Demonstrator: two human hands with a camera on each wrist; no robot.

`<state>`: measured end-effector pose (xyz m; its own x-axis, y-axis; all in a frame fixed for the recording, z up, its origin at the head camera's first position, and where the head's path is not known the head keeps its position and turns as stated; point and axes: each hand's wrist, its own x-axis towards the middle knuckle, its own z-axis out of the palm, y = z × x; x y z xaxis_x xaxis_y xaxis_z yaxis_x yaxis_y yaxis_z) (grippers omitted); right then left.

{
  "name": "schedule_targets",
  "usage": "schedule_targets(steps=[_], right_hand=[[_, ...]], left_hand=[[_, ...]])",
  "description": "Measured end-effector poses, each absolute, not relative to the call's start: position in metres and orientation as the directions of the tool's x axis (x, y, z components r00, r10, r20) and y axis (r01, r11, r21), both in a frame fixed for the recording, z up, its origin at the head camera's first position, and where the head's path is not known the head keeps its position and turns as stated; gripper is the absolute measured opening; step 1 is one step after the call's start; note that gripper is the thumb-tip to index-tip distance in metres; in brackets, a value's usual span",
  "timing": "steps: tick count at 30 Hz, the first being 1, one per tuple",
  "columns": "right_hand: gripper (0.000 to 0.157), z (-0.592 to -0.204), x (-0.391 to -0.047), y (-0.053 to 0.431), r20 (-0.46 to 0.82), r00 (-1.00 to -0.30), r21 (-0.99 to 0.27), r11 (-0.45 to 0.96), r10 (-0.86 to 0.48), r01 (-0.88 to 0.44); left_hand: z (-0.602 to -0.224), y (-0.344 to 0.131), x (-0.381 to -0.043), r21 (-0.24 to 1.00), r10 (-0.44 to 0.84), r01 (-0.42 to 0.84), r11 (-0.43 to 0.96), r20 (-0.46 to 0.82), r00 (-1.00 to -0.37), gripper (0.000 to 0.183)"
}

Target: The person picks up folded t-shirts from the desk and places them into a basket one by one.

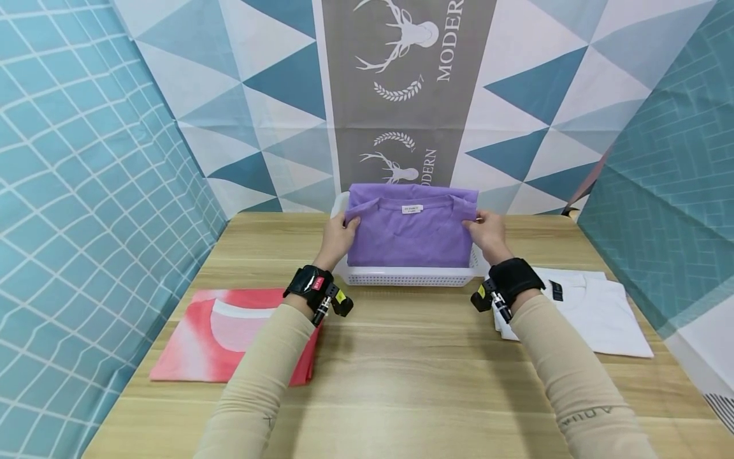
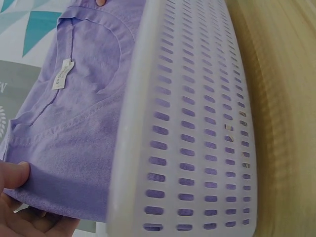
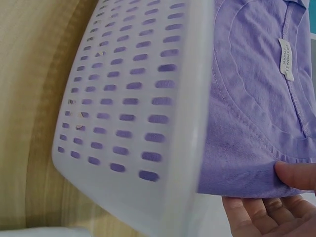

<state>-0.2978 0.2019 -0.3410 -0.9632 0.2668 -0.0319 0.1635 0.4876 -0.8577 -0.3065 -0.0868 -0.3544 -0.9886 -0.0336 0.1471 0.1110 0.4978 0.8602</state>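
Observation:
A folded purple T-shirt (image 1: 410, 239) stands in a white perforated plastic basket (image 1: 410, 279) at the back of the table, its collar and white label facing me. My left hand (image 1: 337, 239) pinches the shirt's left shoulder edge between thumb and fingers, as the left wrist view shows with the thumb (image 2: 15, 175) on the front. On the opposite side my right hand (image 1: 487, 233) pinches the right shoulder edge, thumb (image 3: 296, 175) in front and fingers behind. Through the slots of the basket wall (image 3: 123, 103) purple cloth is visible. The shirt's lower part is hidden behind the basket's front.
A folded red and pink shirt (image 1: 229, 338) lies on the table at the left, partly under my left forearm. At the right lies a folded white shirt (image 1: 596, 315), partly behind my right forearm. A patterned cloth backdrop (image 1: 287, 127) rises behind the wooden table (image 1: 401, 382).

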Motion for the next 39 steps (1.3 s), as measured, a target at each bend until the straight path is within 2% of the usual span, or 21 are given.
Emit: schedule_targets(steps=[16,31,39], right_hand=[[0.038,-0.35,-0.302,0.198,-0.066,-0.956,-0.849,0.488,0.286,0.205],[0.033,-0.368,-0.309,0.191,-0.026,-0.954,-0.817,0.543,0.3,0.193],[0.036,-0.376,-0.307,0.189,-0.075,-0.961,-0.82,0.532,0.266,0.211]], left_hand=[[-0.362,-0.086,-0.31,0.834,-0.046,0.057,0.549,0.098,-0.994,0.031],[-0.379,-0.083,-0.311,0.779,-0.052,0.076,0.623,0.139,-0.989,0.021],[-0.383,-0.081,-0.308,0.737,-0.048,0.062,0.673,0.127,-0.991,0.035]])
